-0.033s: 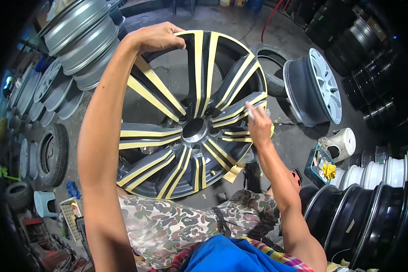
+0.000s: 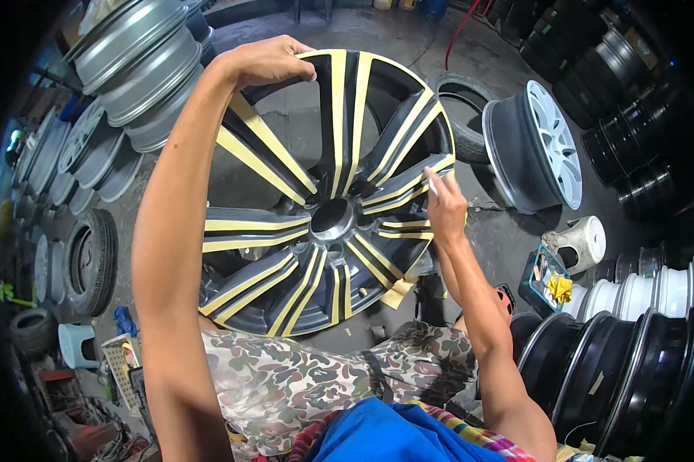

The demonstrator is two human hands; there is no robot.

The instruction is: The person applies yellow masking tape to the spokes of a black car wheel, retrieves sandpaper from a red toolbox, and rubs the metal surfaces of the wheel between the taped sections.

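Note:
A dark alloy wheel [image 2: 338, 162] stands tilted before me, with pale yellow strips along the faces of its spokes and part of its outer lip. My left hand [image 2: 274, 61] reaches over to its upper left edge, fingers curled behind the rim and thumb in front. At the right-hand spoke, close to the outer edge, is my right hand [image 2: 445, 202], its fingers pinched together against the yellow strip. Something small and pale may be between those fingertips, too small to make out. A loose yellowish paper piece [image 2: 397, 293] hangs by the wheel's lower right edge.
Silver rims [image 2: 135, 58] are stacked at the upper left, with a tyre [image 2: 91, 262] below. To the right are a light-coloured wheel [image 2: 536, 146], another tyre [image 2: 461, 104], a white stool [image 2: 580, 242], a teal basket [image 2: 533, 285] and black rims [image 2: 593, 377].
My right hand has moved slightly up and outward along the spoke, toward the rim. The left hand keeps its place on the wheel.

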